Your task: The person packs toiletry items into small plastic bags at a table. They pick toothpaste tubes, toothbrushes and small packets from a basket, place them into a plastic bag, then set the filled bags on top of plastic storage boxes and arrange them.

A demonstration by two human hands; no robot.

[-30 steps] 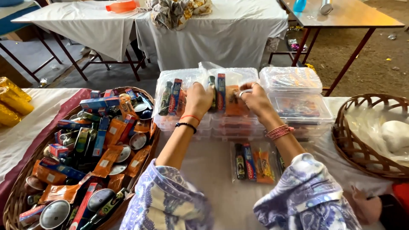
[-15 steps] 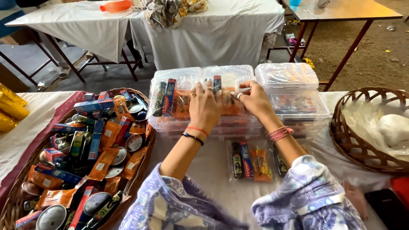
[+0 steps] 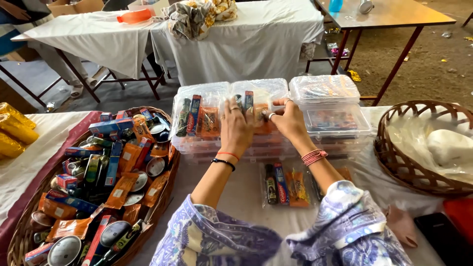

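My left hand [image 3: 235, 127] and my right hand [image 3: 289, 119] both press on a clear plastic pouch [image 3: 207, 116] that stands on edge, filled with small tubes and orange sachets. The pouch leans against a stack of clear plastic boxes [image 3: 331, 111] at the back of the table. Between my forearms, a second filled pouch [image 3: 288, 184] lies flat on the white tablecloth. Neither hand lifts anything off the table.
A wide wicker basket [image 3: 29, 234] heaped with boxed tubes, orange sachets and round tins sits at my left. Another wicker basket [image 3: 409, 165] lined with plastic and holding white things is at the right. Yellow packets [image 3: 12, 128] lie far left. Cloth-covered tables [image 3: 246, 39] stand behind.
Both hands have shifted slightly down and inward on the standing pouch. The view has drifted a little to the right.
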